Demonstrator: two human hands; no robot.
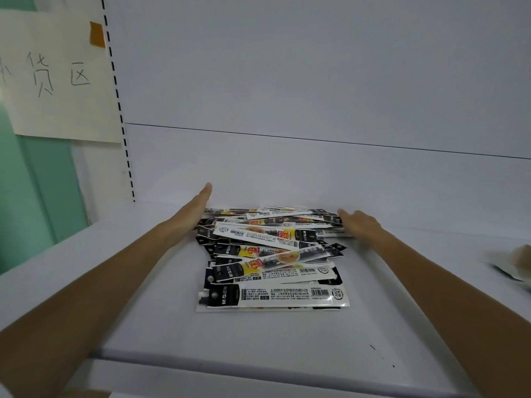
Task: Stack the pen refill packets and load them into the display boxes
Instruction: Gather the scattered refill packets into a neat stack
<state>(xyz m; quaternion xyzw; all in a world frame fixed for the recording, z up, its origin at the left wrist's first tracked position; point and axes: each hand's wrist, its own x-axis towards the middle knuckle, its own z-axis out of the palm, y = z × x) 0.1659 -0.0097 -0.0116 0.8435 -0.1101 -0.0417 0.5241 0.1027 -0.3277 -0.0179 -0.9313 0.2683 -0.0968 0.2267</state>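
Left hand (198, 205), right hand (357, 224) flat, fingers straight, pressing packets (270, 254) from both ends on shelf (143, 282). Risk: slick packets fan out, slide off.

M&G 晨光 reads white on the black end of the nearest refill packet (273, 297), with a round 360 mark and a barcode at its other end. Up left, the paper sign (57, 76) carries handwritten 货区.

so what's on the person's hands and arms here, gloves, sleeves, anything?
Nothing worn. Left hand and right hand are bare: no gloves or rings visible. No sleeves reach into view, and no watch or wristband that I can make out.
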